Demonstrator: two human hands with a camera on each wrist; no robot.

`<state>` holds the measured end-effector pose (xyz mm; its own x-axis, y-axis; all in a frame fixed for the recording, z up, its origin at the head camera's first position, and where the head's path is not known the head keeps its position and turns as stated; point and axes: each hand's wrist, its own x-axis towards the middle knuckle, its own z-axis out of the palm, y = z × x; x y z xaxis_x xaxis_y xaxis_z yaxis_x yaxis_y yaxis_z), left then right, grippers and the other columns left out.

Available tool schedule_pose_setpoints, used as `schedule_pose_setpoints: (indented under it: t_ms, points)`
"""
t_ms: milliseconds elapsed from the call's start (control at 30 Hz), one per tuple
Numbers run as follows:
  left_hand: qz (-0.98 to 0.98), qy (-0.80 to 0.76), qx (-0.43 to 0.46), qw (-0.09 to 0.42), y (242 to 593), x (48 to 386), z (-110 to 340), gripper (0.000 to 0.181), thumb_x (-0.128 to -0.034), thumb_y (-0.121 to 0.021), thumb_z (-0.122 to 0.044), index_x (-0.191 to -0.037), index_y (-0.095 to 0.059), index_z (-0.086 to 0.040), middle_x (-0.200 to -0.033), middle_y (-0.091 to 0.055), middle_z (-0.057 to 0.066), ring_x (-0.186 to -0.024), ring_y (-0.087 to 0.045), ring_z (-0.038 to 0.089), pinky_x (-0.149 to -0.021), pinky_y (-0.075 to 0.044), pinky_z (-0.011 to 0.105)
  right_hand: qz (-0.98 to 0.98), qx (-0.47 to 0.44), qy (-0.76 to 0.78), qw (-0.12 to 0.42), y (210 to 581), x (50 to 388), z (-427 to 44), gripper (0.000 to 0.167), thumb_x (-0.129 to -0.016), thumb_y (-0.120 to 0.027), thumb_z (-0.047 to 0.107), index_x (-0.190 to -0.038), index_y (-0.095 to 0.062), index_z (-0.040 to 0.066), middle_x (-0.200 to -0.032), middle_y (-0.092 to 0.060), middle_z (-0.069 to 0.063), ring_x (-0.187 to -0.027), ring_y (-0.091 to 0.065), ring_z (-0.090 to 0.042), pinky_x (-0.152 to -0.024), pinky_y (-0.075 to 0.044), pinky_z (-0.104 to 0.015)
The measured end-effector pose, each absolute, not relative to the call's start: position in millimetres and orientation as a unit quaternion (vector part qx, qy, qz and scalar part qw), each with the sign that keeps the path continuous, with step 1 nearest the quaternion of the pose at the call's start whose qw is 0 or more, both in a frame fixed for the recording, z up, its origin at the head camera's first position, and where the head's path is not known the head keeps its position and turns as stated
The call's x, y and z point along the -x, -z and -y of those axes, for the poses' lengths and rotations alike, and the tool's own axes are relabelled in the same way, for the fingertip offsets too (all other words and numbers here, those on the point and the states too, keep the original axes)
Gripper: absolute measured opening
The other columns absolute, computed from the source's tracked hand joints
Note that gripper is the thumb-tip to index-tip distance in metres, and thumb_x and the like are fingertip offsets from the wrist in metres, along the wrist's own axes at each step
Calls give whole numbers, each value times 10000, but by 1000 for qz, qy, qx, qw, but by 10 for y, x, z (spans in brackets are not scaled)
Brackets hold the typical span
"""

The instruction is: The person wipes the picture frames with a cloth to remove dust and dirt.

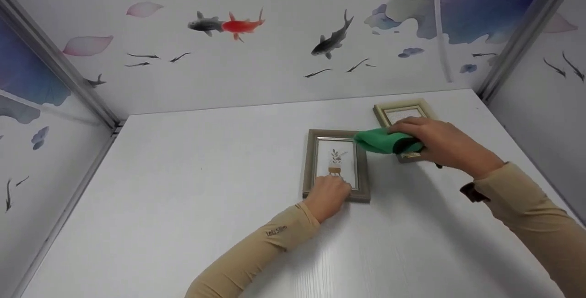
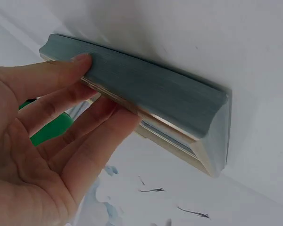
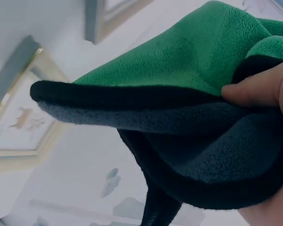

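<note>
A grey-brown picture frame (image 1: 310, 163) with a potted-plant print lies face up on the white table. My left hand (image 1: 327, 197) grips its near edge. In the left wrist view, the thumb presses the outer side of the frame (image 2: 151, 89) and the fingers lie over its face side. My right hand (image 1: 451, 144) pinches a folded green cloth (image 1: 377, 141) over the frame's far right corner. The right wrist view shows the cloth's dark grey underside and black border (image 3: 203, 146), with the thumb on top. Whether the cloth touches the frame, I cannot tell.
A second, gold-coloured picture frame (image 1: 381, 114) lies farther back on the right, partly covered by my right hand and the cloth. White panels (image 1: 284, 73) printed with fish and petals enclose the table (image 1: 183, 188) at the back and both sides, with metal posts (image 1: 526, 37) at the corners.
</note>
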<state>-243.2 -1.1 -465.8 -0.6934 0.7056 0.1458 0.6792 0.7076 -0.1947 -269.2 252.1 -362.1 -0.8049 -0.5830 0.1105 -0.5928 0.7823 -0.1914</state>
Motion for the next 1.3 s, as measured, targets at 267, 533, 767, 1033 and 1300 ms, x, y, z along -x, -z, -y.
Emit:
schedule_pose_setpoints:
  t_ms: [267,533,767,1033,1300]
  points:
    - [942,-46,302,136,4663,2945,253,95,-869,-676,-39,-841,-754,-83,-779,-691,55,-636,-640,173,-541,-543,316,944,-312,-105,32,3994,2476,-2468,643,-661,-712,-219,-1235,-597,48,-1211,-587,-159,-1058,-578,-350,-811,-504,-525]
    - [972,-5,219,81,4607,3276,574,72,-873,-672,-26,-887,-741,-44,-868,-685,83,-706,-669,240,-586,-550,348,941,-307,-146,0,4452,2371,-1865,482,-761,-631,-175,-1202,-598,18,-1134,-629,-152,-967,-615,-283,-789,-519,-449]
    - [982,36,173,71,4598,3395,811,105,-859,-668,21,-908,-737,-41,-890,-707,103,-773,-684,259,-624,-560,381,920,-362,-141,-53,4574,2193,-1396,524,-829,-699,75,-1320,-534,-6,-1251,-562,-218,-1104,-561,-376,-828,-510,-493]
    - [985,52,162,27,4607,3392,1005,136,-873,-668,-9,-1002,-707,-10,-940,-686,148,-850,-659,283,-730,-539,405,876,-420,-152,-181,4563,2106,-1496,804,-893,-608,538,-1535,-273,187,-1570,-172,-182,-1424,-123,-405,-1076,-206,-611]
    - [980,110,156,51,4614,3310,1220,304,-901,-681,-124,-1186,-636,-29,-1079,-624,185,-969,-614,321,-787,-531,430,901,-388,-179,-81,4512,2326,-2049,711,-937,-569,488,-1504,-341,124,-1557,-199,-208,-1404,-110,-467,-1052,-131,-680]
